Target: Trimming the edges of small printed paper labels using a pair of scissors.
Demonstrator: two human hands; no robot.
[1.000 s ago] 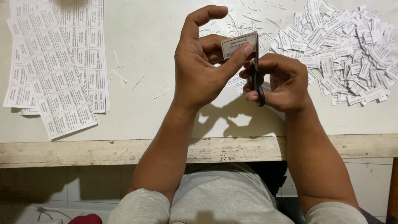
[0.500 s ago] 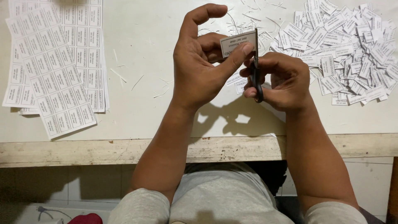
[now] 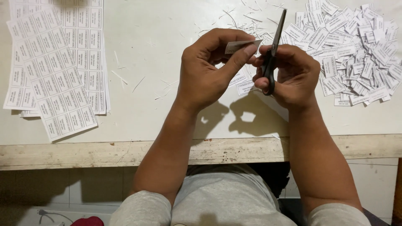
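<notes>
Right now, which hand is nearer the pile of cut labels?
Right. The right hand, holding scissors, is beside the pile of cut labels; the left hand is farther away.

1. Scissors (image 3: pixel 271 58): black handles and dark blades.
2. Uncut label sheets (image 3: pixel 58 67): white, a grid of black-outlined rectangles with black print.
3. Cut labels (image 3: pixel 356 50): white with black print.
4. Surface (image 3: pixel 167 113): cream, with a worn pale wooden edge.
5. Shirt (image 3: pixel 222 201): light grey.
</notes>
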